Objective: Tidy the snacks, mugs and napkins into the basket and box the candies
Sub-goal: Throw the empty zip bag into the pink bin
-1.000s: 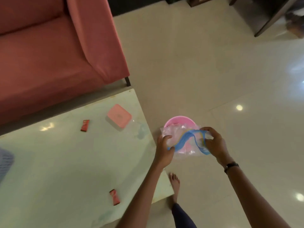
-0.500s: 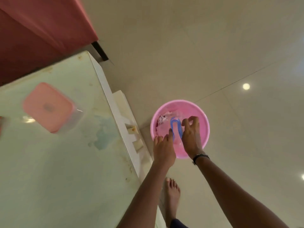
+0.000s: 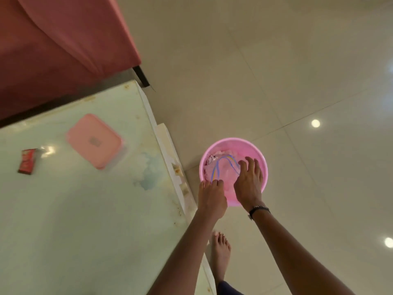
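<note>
While both hands are reaching down into the round pink plastic basket (image 3: 260,155) standing on the glossy cream tile floor (image 3: 276,71) just beside the table's corner, a clear plastic bag with curved blue stripes (image 3: 223,169) is lying inside it, crumpled, so no clear long axis is showing; its blue stripes are arching from the near rim up toward the far side and back down to the right. Beneath the bag, something pale and a small dark-printed patch at the far left of the basket are showing, but they are too blurred to name. The left hand (image 3: 211,195) is hovering palm-down at the basket's near-left rim, its fingers curled downward at the bag's edge; whether they are pinching the plastic cannot be told. The right hand (image 3: 248,182) is lying flat on the bag's right part, palm down, fingers spread and extended toward the far rim, gripping nothing visibly. A black wristband (image 3: 258,210) is circling the right wrist, and both forearms are running in from the lower edge. On the pale green glass-topped table (image 3: 74,220), a square pink-lidded plastic box (image 3: 94,140) is sitting tilted diagonally, and a small red wrapped candy (image 3: 27,161) is lying well to its left, long axis pointing roughly away from the camera. A bare foot (image 3: 221,250) is standing by the table's edge, partly cut off by dark clothing. A red upholstered sofa (image 3: 53,43) is filling the upper left.
</note>
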